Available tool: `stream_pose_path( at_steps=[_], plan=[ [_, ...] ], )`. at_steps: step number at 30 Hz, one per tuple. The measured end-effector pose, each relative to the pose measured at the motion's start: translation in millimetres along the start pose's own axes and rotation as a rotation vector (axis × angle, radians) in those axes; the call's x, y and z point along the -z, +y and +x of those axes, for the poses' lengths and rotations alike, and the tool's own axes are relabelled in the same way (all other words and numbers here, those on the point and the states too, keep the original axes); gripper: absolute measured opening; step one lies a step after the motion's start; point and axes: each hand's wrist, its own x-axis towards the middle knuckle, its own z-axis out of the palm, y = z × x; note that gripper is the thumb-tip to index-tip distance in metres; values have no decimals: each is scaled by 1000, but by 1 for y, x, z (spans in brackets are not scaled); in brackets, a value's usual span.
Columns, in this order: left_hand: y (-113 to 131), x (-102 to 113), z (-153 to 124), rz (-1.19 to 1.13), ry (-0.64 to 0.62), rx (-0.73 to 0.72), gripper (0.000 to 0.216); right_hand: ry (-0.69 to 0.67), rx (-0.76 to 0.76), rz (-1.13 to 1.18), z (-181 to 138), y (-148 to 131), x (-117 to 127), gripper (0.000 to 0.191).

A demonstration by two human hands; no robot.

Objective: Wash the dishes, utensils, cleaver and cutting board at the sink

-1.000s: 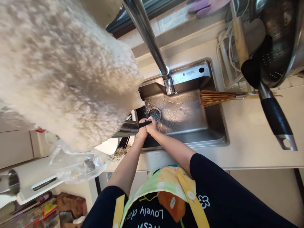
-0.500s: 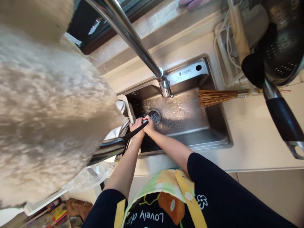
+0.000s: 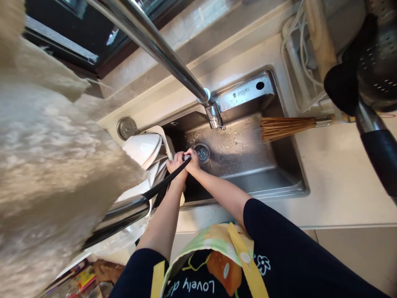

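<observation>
Head view: I see my left hand and right hand closed together around the slim black handle of a steel utensil, over the sink beside its drain. It looks stiff and wet, so slippery; that handle is where I'd hold it.

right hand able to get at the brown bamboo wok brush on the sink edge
Probably yes: only the open steel sink basin lies between the right hand and the brown bamboo wok brush, though that hand grips a black handle.
</observation>
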Motion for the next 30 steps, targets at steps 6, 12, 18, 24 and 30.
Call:
stream_pose_path(
  at_steps=[6, 12, 18, 24, 30],
  plan=[
    [3, -1, -8, -24, -24, 25, 28, -5, -9, 3, -5, 3, 2, 11],
    [6, -3, -18, -53, -36, 79, 26, -28, -4, -23, -12, 7, 5, 10],
    [7, -7, -26, -46, -8, 85, 25, -45, 1, -57, -17, 10, 7, 7],
    [7, -8, -33, -34, -9, 74, 27, -83, 6, -110, -21, 13, 10, 7],
    [2, -6, -35, -37, 6, 116, 26, -105, 21, -105, -24, 13, 4, 7]
  ],
)
